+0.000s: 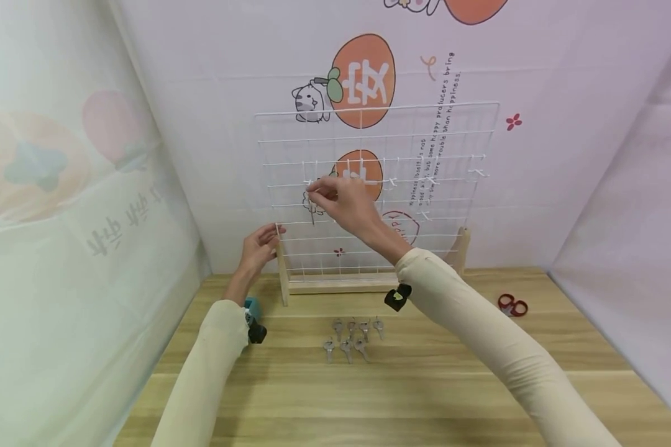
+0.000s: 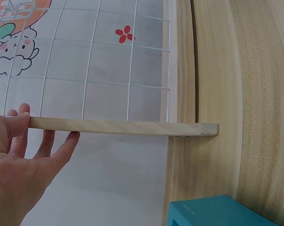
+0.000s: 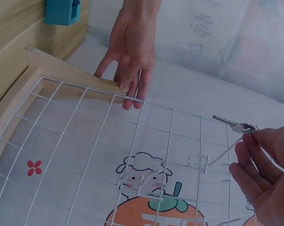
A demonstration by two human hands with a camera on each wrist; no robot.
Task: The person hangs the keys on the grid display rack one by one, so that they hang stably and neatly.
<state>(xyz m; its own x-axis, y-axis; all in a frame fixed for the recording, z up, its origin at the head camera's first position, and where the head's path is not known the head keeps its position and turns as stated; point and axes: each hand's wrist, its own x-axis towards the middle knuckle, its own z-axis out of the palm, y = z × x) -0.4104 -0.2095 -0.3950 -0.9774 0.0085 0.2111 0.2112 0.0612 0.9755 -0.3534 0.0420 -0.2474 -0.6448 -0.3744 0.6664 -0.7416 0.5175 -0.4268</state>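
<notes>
A white wire grid panel [image 1: 425,143] stands in a wooden frame at the back of the table. My left hand [image 1: 263,243] rests with straight fingers on the top of the frame's left wooden post [image 2: 123,127]. My right hand [image 1: 338,197] is raised in front of the grid's left part. It pinches a small metal key [image 3: 235,125] by its head, at the tip of a white hook [image 3: 222,153] on the grid. Several more keys [image 1: 349,338] lie on the table below. In the right wrist view, my left hand [image 3: 132,47] touches both the post and the grid's edge wire.
More white hooks [image 1: 478,172] stick out along the grid's middle row. Red-handled scissors [image 1: 512,305] lie at the right on the wooden table [image 1: 425,385]. A teal box [image 2: 212,214] sits beside the left post. Printed sheets close in the back and both sides.
</notes>
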